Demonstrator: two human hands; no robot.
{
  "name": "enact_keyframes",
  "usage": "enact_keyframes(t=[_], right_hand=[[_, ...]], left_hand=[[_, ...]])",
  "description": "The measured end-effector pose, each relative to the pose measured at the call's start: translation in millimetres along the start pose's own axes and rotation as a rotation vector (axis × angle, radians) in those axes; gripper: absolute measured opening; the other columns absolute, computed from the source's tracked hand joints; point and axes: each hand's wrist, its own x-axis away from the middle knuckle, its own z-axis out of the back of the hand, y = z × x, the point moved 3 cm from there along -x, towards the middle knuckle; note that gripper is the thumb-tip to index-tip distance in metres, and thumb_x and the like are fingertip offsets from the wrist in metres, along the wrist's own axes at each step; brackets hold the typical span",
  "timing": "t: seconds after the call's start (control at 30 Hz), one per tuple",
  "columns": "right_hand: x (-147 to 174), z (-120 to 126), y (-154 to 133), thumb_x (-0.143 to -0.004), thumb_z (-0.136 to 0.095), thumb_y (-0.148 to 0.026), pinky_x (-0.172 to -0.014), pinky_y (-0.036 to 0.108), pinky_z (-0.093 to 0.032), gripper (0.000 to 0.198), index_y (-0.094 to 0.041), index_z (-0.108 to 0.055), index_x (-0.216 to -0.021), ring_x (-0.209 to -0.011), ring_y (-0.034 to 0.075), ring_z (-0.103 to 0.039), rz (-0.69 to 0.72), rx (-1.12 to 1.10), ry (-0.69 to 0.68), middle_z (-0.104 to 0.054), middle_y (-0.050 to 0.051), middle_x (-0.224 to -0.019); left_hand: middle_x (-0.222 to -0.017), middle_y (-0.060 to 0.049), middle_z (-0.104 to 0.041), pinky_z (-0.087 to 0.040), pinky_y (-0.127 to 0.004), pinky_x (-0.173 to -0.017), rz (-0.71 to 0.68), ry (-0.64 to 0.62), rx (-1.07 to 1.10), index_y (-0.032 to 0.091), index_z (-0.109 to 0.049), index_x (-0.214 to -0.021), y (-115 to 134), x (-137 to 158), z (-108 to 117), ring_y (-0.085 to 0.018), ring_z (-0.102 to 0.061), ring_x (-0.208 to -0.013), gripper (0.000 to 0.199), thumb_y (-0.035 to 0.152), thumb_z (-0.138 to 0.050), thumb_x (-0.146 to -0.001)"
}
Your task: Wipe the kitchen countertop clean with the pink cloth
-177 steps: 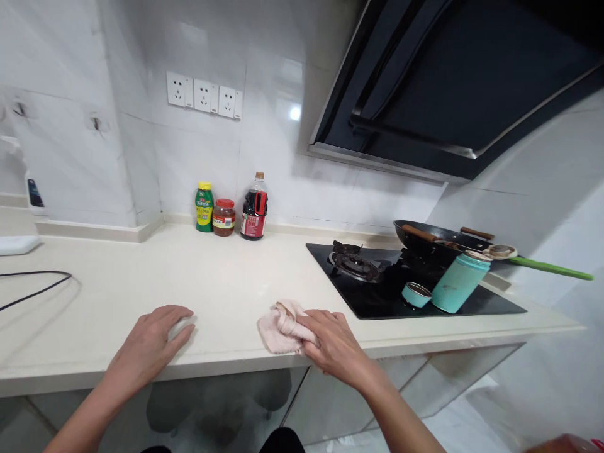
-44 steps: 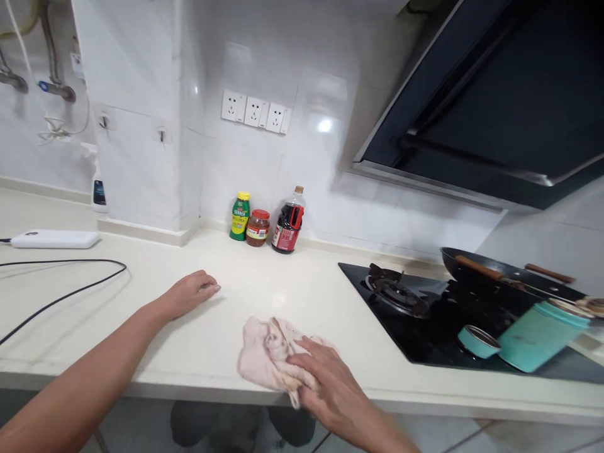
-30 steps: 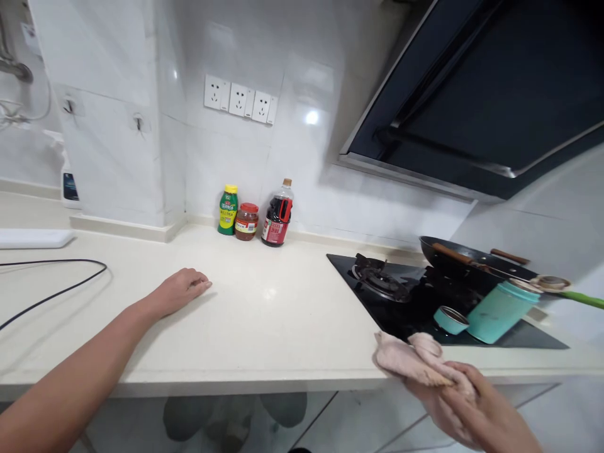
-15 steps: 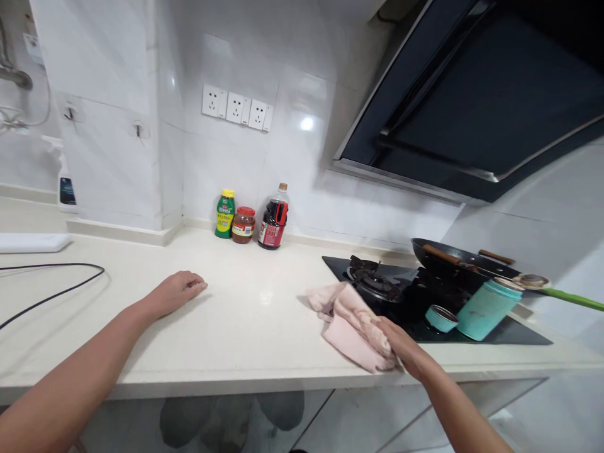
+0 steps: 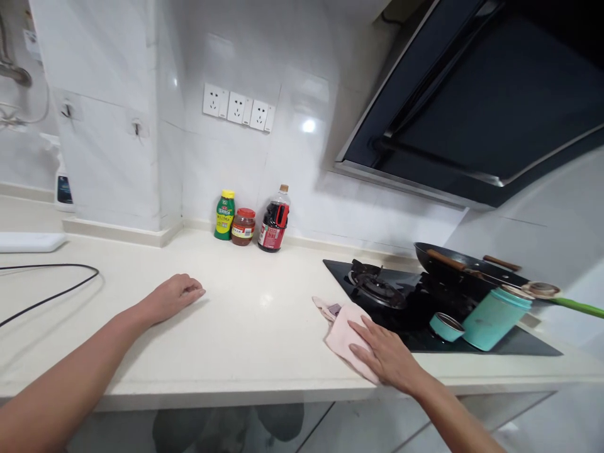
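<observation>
grip: right hand [image 5: 387, 355], palm down, fingers spread flat over cloth, not clamped. cloth [image 5: 342, 336]: one, pink (grey patch [image 5: 335, 309] at its far end), on counter [image 5: 236, 352] by the left edge of hob [image 5: 415, 324]. left hand [image 5: 172, 297]: resting on counter, loosely curled; whether fingertips meet is hidden.

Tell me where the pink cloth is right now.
In the head view, the pink cloth is right of centre, under the person's right hand on the pale counter, beside the left edge of the black stove.
</observation>
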Motion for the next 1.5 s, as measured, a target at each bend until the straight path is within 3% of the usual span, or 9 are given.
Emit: enact_keyframes(t=[0.2, 0.37, 0.47, 0.6, 0.9, 1.0, 1.1, 1.27, 1.5], right_hand=[[-57.8, -3.6, -21.8, -0.096, -0.028, -0.071, -0.119, 0.057, -0.021, 0.075, -0.031, -0.026, -0.16, -0.152, 0.035, -0.023, -0.151, 0.009, -0.166, -0.021, 0.012, -0.168], [-121.2, -2.9, -31.6, -0.097, -0.03, -0.067, -0.121, 0.06, -0.007, 0.077, -0.02, -0.031, -0.158, -0.155, 0.038, -0.008, -0.236, -0.024, -0.159, -0.02, 0.016, -0.167], [-134.8, -2.2, -35.2, -0.098, -0.033, -0.059, -0.122, 0.053, -0.012, 0.072, -0.015, -0.035, -0.155, -0.154, 0.034, -0.013, -0.202, -0.048, -0.124, -0.024, 0.018, -0.165], [-105.6, 1.5, -35.6, -0.099, -0.032, -0.053, -0.117, 0.053, -0.025, 0.066, -0.016, -0.038, -0.153, -0.151, 0.032, -0.025, -0.157, -0.074, -0.092, -0.03, 0.018, -0.163], [66.8, 3.6, -8.8, -0.096, -0.042, -0.064, -0.112, 0.052, -0.036, 0.055, -0.031, -0.058, -0.136, -0.142, 0.031, -0.041, -0.059, -0.153, 0.06, -0.043, 0.01, -0.156], [72.6, 1.7, -1.0, -0.093, -0.046, -0.067, -0.11, 0.054, -0.039, 0.057, -0.032, -0.059, -0.136, -0.14, 0.033, -0.044, -0.096, -0.131, 0.064, -0.047, 0.01, -0.153], [47.3, -0.3, -10.1, -0.093, -0.044, -0.068, -0.111, 0.056, -0.038, 0.067, -0.028, -0.05, -0.148, -0.142, 0.036, -0.041, -0.087, -0.058, 0.077, -0.045, 0.015, -0.154], [-1.9, 11.1, -72.4, -0.095, -0.041, -0.07, -0.119, 0.06, -0.024, 0.074, -0.03, -0.036, -0.157, -0.153, 0.039, -0.019, 0.004, -0.082, -0.083, -0.031, 0.018, -0.163], [-38.6, 54.7, -241.2, -0.091, -0.044, -0.078, -0.122, 0.063, 0.0, 0.082, -0.037, -0.025, -0.159, -0.154, 0.037, 0.012, 0.411, -0.415, -0.26, 0.006, 0.009, -0.17]], left_hand=[[-0.096, -0.009, -0.072, -0.052, -0.037, -0.084, 0.001, 0.007, -0.031, 0.022, -0.076, -0.096, 0.0, -4.3, -1.3, -0.028, -0.067, -0.093, 0.051, 0.062, -0.047, -0.086], [-0.1, -0.009, -0.073, -0.052, -0.037, -0.086, -0.001, 0.014, 0.016, 0.023, -0.076, -0.096, -6.0, -4.4, -2.2, -0.027, -0.067, -0.095, 0.05, 0.064, -0.049, -0.087], [-0.102, -0.008, -0.074, -0.053, -0.037, -0.087, -0.013, 0.038, 0.046, 0.023, -0.076, -0.095, -9.7, -3.4, -2.3, -0.027, -0.068, -0.097, 0.049, 0.064, -0.05, -0.087], [-0.101, -0.008, -0.074, -0.053, -0.036, -0.086, -0.032, 0.038, 0.037, 0.023, -0.076, -0.094, -11.1, -2.6, -2.6, -0.027, -0.068, -0.096, 0.048, 0.063, -0.051, -0.086], [-0.1, -0.009, -0.073, -0.051, -0.038, -0.09, -0.064, 0.016, -0.019, 0.022, -0.075, -0.096, -6.2, -2.5, -5.6, -0.029, -0.066, -0.101, 0.048, 0.06, -0.048, -0.085], [-0.1, -0.01, -0.072, -0.05, -0.039, -0.091, -0.06, 0.025, -0.032, 0.023, -0.075, -0.095, -2.5, -1.5, -5.6, -0.03, -0.065, -0.102, 0.048, 0.06, -0.048, -0.084], [-0.099, -0.01, -0.072, -0.051, -0.04, -0.09, -0.055, 0.026, -0.029, 0.022, -0.075, -0.096, 2.4, 0.5, -4.6, -0.03, -0.065, -0.101, 0.047, 0.059, -0.048, -0.083], [-0.095, -0.01, -0.071, -0.05, -0.039, -0.089, -0.066, 0.025, -0.035, 0.02, -0.074, -0.094, 8.3, 0.1, -3.0, -0.029, -0.065, -0.098, 0.045, 0.055, -0.048, -0.084], [-0.098, -0.008, -0.072, -0.052, -0.035, -0.085, -0.014, 0.054, 0.042, 0.021, -0.074, -0.096, -5.0, -2.9, -2.6, -0.026, -0.068, -0.093, 0.046, 0.059, -0.05, -0.086]])
